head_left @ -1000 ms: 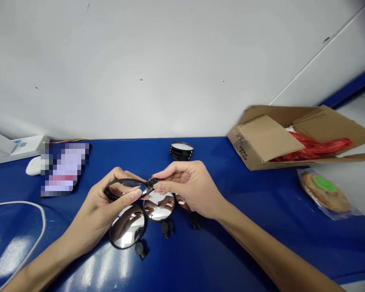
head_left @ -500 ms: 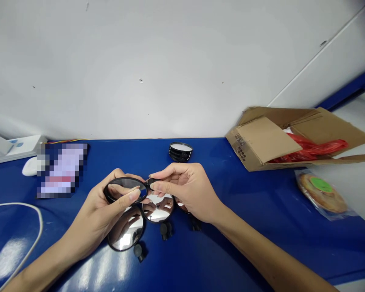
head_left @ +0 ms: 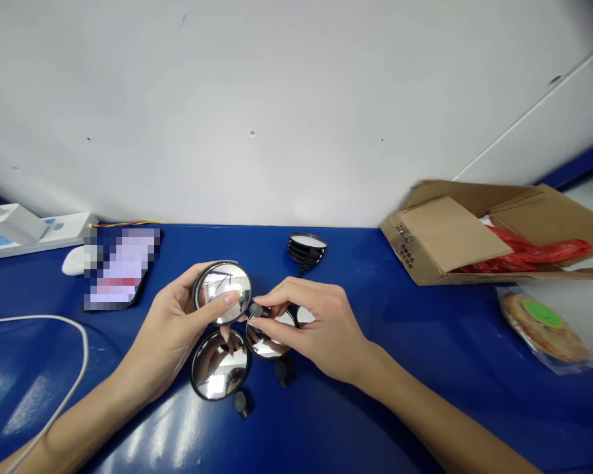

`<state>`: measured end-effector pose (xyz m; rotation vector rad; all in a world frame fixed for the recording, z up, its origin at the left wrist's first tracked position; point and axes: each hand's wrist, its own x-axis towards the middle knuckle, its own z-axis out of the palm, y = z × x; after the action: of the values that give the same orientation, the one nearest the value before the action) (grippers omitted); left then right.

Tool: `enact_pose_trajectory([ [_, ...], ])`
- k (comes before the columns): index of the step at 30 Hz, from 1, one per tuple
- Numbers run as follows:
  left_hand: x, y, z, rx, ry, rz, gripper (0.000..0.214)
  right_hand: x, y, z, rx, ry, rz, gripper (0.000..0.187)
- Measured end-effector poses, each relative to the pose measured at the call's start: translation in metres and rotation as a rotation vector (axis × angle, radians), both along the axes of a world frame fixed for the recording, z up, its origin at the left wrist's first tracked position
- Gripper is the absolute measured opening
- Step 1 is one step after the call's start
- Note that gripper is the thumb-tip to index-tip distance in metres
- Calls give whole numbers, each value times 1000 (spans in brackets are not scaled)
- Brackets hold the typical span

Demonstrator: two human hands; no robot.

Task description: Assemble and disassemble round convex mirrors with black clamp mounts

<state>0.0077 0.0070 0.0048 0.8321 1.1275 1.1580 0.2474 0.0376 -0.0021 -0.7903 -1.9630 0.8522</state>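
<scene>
My left hand [head_left: 178,329] grips a small round mirror [head_left: 222,293] by its black rim, tilted so its glass faces me. My right hand [head_left: 316,329] pinches the little black knob mount [head_left: 257,309] at that mirror's lower right edge. Below the hands two more round mirrors lie on the blue table: one [head_left: 220,372] with a black knob [head_left: 241,403], and another [head_left: 267,342] partly under my right fingers, its knob [head_left: 282,375] beside it. A stack of mirrors [head_left: 307,250] stands farther back.
An open cardboard box [head_left: 454,240] with red plastic inside sits at the right, a bagged round item [head_left: 543,326] in front of it. At the left are a blurred phone [head_left: 121,266], a white mouse [head_left: 74,262], a power strip [head_left: 24,230] and a white cable [head_left: 74,368].
The held mirror has been turned up from nearly edge-on so that its glass faces me. The camera view has shifted a little to the left.
</scene>
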Motion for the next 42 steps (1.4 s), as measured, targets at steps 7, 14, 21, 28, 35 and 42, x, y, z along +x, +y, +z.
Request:
enact_pose_trajectory([
  [7,0,0,0,-20,41,82,47,-2,-7,0,58,-25,196,28],
  [14,-5,-1,-2,-26,62,2,45,-1,-10,5,-37,-46,251,34],
  [21,-5,-3,-1,4,147,-56,40,-4,-13,1,73,-152,273,51],
  [28,-4,-1,5,-13,164,-19,47,-5,-16,-4,186,-117,230,51],
  [35,-5,-9,-1,-63,38,-155,63,-5,-11,0,163,-187,319,100],
  [42,-4,-17,6,-62,96,-229,75,-7,-11,2,174,-193,404,95],
])
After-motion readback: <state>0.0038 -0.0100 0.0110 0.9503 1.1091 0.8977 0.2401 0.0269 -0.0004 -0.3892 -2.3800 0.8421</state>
